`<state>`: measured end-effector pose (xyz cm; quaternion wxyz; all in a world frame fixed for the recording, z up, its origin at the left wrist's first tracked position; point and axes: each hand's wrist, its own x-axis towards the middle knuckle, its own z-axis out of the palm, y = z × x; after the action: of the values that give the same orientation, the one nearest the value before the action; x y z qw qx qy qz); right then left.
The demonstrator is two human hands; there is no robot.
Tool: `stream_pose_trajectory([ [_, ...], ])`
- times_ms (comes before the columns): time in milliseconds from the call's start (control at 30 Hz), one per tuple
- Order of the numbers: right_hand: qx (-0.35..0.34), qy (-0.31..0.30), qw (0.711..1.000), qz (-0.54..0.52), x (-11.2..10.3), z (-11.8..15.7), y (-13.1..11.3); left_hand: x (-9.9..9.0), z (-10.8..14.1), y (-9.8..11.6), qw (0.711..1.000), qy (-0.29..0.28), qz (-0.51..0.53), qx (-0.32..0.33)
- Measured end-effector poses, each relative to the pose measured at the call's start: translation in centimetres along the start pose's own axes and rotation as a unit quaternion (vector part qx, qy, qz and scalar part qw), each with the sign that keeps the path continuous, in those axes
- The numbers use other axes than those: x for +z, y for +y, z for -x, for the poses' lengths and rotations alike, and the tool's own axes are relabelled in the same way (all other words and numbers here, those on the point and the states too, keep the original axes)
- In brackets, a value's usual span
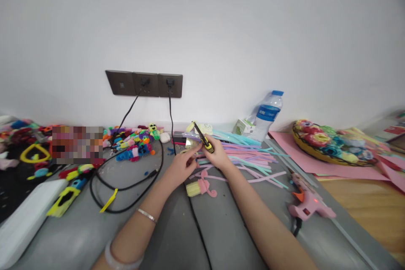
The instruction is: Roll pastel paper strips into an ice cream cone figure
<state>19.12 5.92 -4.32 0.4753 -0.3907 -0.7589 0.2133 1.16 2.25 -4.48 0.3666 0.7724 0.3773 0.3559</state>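
Note:
My right hand [216,155] is closed round a slim black-and-yellow tool [205,140], which points up and away from me. Its exact kind is not clear. Beside it, my left hand [183,166] has curled fingers, with the index fingertip close to the tool. What those fingers hold, if anything, is hidden. Just in front of my hands lies a small pink-and-yellow fuzzy piece [201,186] with curled ends. To the right of my right hand spreads a loose bunch of pastel pipe cleaners [253,156] in pink, purple and mint.
A pink glue gun [311,206] with a lit red light lies at right. Behind stand a water bottle [268,114] and small box [243,127]. A flower-filled basket [329,161] rests on pink paper. Left are a coiled black cable [91,190], colourful fuzzy crafts [134,152] and a white case [34,215].

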Motion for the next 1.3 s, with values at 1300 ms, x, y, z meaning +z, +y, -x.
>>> stream_pose_trajectory([
  [1300, -0.006, 0.004, 1.000, 0.010, -0.02, 0.01, 0.15, -0.08, -0.07, 0.29, 1.000, 0.001, -0.002, -0.003],
])
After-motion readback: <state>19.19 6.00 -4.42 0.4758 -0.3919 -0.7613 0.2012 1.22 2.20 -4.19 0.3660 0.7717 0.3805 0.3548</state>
